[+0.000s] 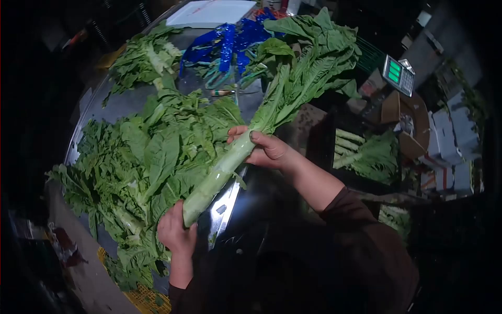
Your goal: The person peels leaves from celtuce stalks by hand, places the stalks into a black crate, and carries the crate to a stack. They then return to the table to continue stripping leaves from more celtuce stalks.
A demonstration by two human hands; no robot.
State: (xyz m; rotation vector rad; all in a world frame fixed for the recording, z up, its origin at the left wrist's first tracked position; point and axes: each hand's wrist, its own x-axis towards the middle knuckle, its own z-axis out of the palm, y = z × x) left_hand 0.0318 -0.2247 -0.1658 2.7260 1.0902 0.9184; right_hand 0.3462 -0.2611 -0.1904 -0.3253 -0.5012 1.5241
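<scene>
Left hand (177,233) fingers clamped on base of long pale-green leafy lettuce stalk (225,167); right hand (266,150) fingers wrapped mid-stem; keep both grips firm, stalk level

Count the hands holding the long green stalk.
2. The left hand grips the cut base of the stalk; the right hand holds it higher up, below the leaves.

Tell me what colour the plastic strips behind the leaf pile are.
Bright blue: the plastic strips lie tangled at the table's far end, seen in the head view.
</scene>
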